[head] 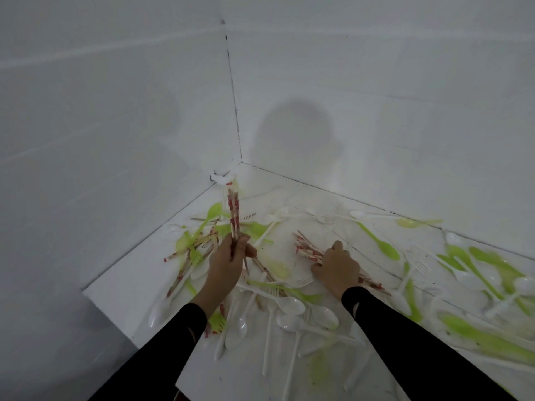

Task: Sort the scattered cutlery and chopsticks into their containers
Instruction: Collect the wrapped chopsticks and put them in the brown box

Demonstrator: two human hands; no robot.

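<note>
Corner of a white worktop (121, 296), walls on two sides; no containers in view. Far left: loose chopsticks (179, 273) with red-printed wrappers lie crossed among green and white plastic pieces, and a green fork (216, 321) sits just beside the left sleeve (173, 337). Left hand (230, 260): forearm reaching forward, wrist raised off the surface, fingers and thumb wrapped round the lower end of an upright chopstick bundle (234, 215), whose tips point up toward the corner. Centre: white spoons (292, 305) overlap between the two forearms. Right hand (337, 269): palm down and low on the worktop, fingers curled over a flat chopstick bundle (305, 250) that runs under the palm and comes out near the wrist. It looks like a closing grip, though the fingertips are hidden. Right of it: a green spoon (382, 244), then more green and white cutlery, blurred toward the edge. Judged step: gathering chopsticks, early in the sort, as nearly all the cutlery lies scattered. The next move likely calls for lifting the flat bundle clear without dragging the spoons, joining both bundles, and finding the chopstick container, which lies outside this view.
</note>
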